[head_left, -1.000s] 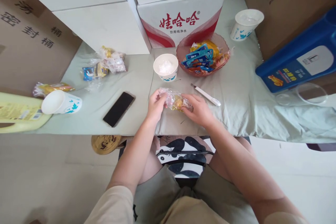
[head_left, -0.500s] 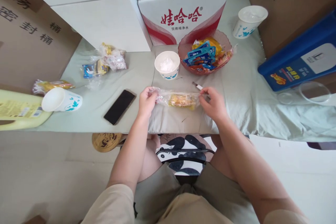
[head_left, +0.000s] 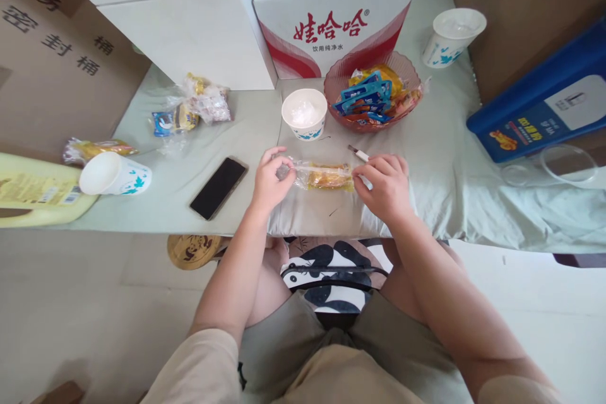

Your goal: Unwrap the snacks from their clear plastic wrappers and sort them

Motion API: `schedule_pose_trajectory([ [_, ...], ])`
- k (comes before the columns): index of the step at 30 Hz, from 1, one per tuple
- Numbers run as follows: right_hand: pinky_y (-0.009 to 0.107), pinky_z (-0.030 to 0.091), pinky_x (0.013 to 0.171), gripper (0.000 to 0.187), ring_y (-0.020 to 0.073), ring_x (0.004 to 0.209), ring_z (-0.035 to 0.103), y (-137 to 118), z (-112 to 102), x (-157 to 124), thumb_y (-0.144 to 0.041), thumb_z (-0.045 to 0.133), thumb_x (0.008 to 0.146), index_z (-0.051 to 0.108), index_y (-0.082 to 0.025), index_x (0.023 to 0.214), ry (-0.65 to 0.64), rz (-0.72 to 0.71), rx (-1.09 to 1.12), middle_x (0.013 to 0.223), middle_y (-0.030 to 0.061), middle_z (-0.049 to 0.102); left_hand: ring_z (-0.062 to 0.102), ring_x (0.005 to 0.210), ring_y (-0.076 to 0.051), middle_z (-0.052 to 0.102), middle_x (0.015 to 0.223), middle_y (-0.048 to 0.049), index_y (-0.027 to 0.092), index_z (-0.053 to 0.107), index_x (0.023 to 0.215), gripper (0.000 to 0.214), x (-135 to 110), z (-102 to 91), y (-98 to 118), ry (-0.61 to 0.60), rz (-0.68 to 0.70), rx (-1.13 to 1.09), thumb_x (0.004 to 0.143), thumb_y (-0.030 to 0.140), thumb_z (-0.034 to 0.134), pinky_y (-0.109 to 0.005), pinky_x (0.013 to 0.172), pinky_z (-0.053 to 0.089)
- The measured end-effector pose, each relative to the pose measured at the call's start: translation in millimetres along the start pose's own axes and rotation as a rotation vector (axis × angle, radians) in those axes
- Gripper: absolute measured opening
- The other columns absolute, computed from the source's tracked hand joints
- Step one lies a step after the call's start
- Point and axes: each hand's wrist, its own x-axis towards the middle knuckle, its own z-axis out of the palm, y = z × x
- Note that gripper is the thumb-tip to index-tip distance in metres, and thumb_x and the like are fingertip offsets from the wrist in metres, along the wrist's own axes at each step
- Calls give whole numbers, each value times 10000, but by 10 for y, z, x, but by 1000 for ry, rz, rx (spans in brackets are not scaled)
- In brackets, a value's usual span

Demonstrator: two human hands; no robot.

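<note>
Between my hands a yellow packaged snack (head_left: 329, 177) lies in clear plastic wrapping on the cloth-covered table. My left hand (head_left: 271, 180) pinches the left end of the clear wrapping between thumb and forefinger, its other fingers lifted. My right hand (head_left: 384, 184) holds the right end, fingers closed around it. Just beyond the right fingers is a thin white tool with a narrow dark tip (head_left: 358, 153), partly hidden by that hand. A paper cup (head_left: 310, 130) with crumpled clear plastic inside stands behind the snack.
A pink glass bowl (head_left: 411, 101) of wrapped snacks stands behind, by a white-and-red carton (head_left: 331, 31). At left are a black phone (head_left: 218, 188), a tipped paper cup (head_left: 116, 175) and wrapped snacks (head_left: 208, 104). Another cup (head_left: 449, 44), a blue container (head_left: 534, 101) and a clear plastic cup (head_left: 568, 165) are right.
My left hand's fingers have spread up and its pinch has shifted slightly right along the wrapping. My right hand has moved a little left, closer to the snack.
</note>
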Motion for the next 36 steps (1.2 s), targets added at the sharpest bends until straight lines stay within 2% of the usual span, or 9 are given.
schedule_pose_trajectory([
  [4, 500, 277, 1118, 152, 277, 1204, 597, -106, -145, -77, -214, 582, 901, 679, -264, 796, 105, -89, -50, 965, 30, 747, 589, 1257, -271, 700, 1171, -74, 212, 565, 697, 99, -88, -181, 170, 86, 181, 18, 694, 116, 586, -463, 1078, 454],
  [8, 368, 439, 882, 207, 203, 827, 684, -158, -250, -192, -292, 511, 938, 702, -244, 877, -127, -145, -6, 780, 18, 742, 651, 745, -180, 686, 757, -15, 213, 529, 663, 91, -232, -315, 274, 14, 211, -34, 667, 124, 552, -331, 742, 527],
  [13, 307, 352, 586, 393, 222, 724, 686, -224, -327, -285, -431, 399, 981, 730, -261, 1105, -580, 36, -106, 837, 47, 771, 508, 519, -115, 581, 569, 23, 194, 552, 640, 30, -369, -416, 307, -386, -61, -82, 669, 186, 549, -241, 531, 391],
  [17, 317, 393, 602, 420, 256, 806, 713, -278, -327, -266, -384, 341, 1004, 738, -289, 1102, -677, 103, -177, 915, 74, 776, 599, 497, -136, 704, 685, -26, 187, 648, 784, 223, -389, -477, 357, -774, -395, -229, 835, 349, 503, -249, 514, 444],
  [19, 336, 418, 594, 414, 274, 749, 711, -285, -299, -243, -365, 367, 994, 688, -292, 1245, -646, 142, -237, 859, 97, 767, 604, 492, -152, 710, 684, -28, 197, 681, 873, 280, -366, -476, 363, -675, -427, -150, 873, 418, 509, -274, 526, 472],
  [22, 363, 456, 594, 462, 287, 689, 698, -279, -234, -212, -362, 431, 972, 578, -309, 1407, -577, 162, -278, 790, 96, 747, 695, 785, -215, 743, 861, -54, 222, 719, 973, 268, -298, -416, 335, -356, -194, 41, 812, 427, 657, -342, 756, 549],
  [25, 420, 513, 718, 476, 314, 867, 700, -290, -154, -182, -309, 508, 932, 582, -280, 1402, -458, 78, -243, 968, 126, 747, 662, 1091, -276, 718, 1155, -90, 234, 728, 1047, 404, -230, -298, 307, -358, -37, 80, 668, 347, 811, -401, 985, 507],
  [31, 488, 442, 1047, 544, 322, 1374, 478, -357, 42, -126, -173, 580, 842, 576, -284, 1375, -425, -179, 23, 1433, 101, 588, 699, 857, -208, 752, 910, -47, 217, 683, 888, 146, -220, -49, 405, -498, -233, -326, 844, 345, 629, -341, 831, 541],
  [36, 473, 472, 1041, 572, 291, 1284, 569, -308, 83, -143, -112, 540, 803, 577, -234, 1360, -426, -79, 173, 1411, 106, 608, 675, 665, -163, 721, 741, -17, 194, 607, 826, 240, -217, 55, 346, -240, -457, -626, 782, 407, 709, -297, 707, 539],
])
